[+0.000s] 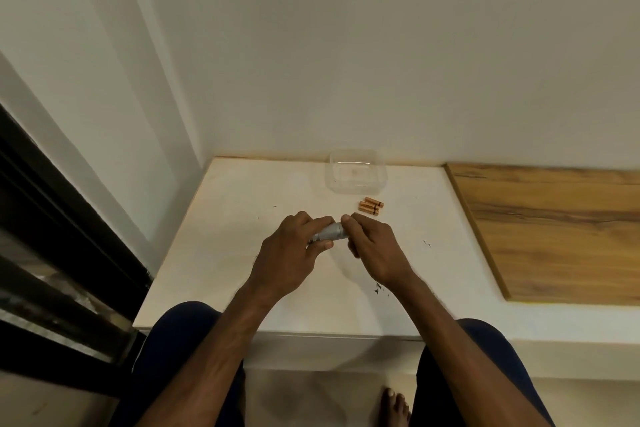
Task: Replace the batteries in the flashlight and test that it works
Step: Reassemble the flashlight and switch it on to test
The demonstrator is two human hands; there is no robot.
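A small silver flashlight is held level above the white table, between both hands. My left hand wraps its left part, thumb underneath. My right hand pinches its right end with the fingertips. Most of the flashlight is hidden by the fingers. Three copper-coloured batteries lie side by side on the table just beyond my right hand, apart from it.
A clear plastic box stands at the back of the table against the wall. A wooden board covers the surface to the right. A dark window frame runs along the left. My knees and a bare foot show below the table's front edge.
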